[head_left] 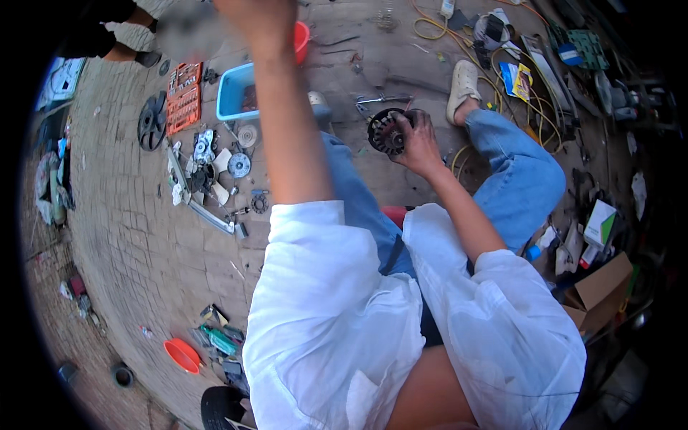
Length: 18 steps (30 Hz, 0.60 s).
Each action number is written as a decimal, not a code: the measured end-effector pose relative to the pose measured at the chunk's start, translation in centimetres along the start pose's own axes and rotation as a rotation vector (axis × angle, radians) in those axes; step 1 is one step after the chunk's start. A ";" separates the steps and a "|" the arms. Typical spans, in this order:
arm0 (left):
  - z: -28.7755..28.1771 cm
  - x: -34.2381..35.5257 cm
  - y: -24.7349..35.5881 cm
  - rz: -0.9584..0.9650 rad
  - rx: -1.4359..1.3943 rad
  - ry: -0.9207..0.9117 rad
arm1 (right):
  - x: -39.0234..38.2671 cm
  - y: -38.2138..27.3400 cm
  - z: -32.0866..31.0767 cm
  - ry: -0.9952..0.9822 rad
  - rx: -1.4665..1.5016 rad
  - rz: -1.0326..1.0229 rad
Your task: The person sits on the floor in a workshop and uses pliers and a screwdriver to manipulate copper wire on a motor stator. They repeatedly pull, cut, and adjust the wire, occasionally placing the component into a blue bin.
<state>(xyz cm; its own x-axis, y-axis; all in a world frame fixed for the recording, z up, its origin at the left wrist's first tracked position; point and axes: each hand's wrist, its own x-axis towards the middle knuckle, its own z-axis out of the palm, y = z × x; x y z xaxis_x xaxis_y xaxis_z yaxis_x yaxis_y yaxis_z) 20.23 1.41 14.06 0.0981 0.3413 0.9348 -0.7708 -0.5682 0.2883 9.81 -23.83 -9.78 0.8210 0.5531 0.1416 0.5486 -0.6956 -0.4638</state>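
Note:
In my right hand (pixel 421 145) is a round dark metal motor part (pixel 388 133), with a toothed ring and a hub at its centre. The fingers are closed around its right side, above the ground between my legs. My left arm reaches up to the top edge, where my left hand (pixel 259 20) is smeared by motion and its fingers are cut off. Beside it is a blurred grey shape (pixel 190 30); whether the hand holds it is unclear. Below the left hand stand a blue plastic tub (pixel 228 93) with dark contents and a red container (pixel 302 41), partly hidden by the arm.
An orange tool case (pixel 184 97) lies open near a black fan wheel (pixel 151 122). Metal parts (pixel 203 146) are scattered below it. Yellow hose (pixel 494 79) coils at the right. A cardboard box (pixel 598 290) stands lower right; another person's leg (pixel 120 51) shows upper left.

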 end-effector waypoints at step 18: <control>-10.4 5.3 4.0 0.081 0.300 0.206 | 2.8 8.2 3.7 -0.156 1.915 0.446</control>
<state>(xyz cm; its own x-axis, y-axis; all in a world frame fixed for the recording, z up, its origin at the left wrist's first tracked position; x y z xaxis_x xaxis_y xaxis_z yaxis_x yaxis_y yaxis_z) 11.08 8.74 18.04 -0.1076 0.4127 0.9045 -0.5490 -0.7831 0.2920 16.03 -26.30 -16.48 0.7512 0.6119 -0.2475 -0.6056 0.4900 -0.6270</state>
